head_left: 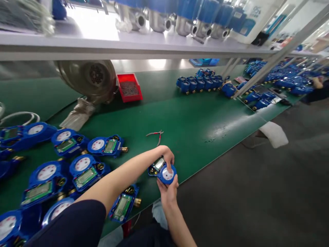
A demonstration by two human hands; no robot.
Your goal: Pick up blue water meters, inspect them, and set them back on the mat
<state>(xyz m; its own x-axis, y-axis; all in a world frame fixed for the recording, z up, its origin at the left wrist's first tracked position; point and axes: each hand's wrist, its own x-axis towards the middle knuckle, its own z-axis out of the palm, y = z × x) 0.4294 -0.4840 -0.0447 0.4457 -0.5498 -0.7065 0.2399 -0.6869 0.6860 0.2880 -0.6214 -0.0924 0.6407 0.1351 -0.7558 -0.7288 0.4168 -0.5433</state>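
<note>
A blue water meter is held over the front edge of the green bench. My right hand is closed around its near rim from below, the thumb along the right side. From above, my left hand bends down over the same meter, one finger against its white round dial; its other fingers are curled and partly hidden. Beside the dial, the meter's small display and brass fitting lie uncovered. Red-handled cutting pliers rest on the bench just beyond my hands. Another meter, its green circuit board showing, lies left of them under my forearm.
Several similar meters cover the bench's left side. A red bin of small parts stands at the back by a large round bowl-like vessel. Rows of blue meters sit farther right. A shelf overhangs the back; metal-ended blue devices stand on it.
</note>
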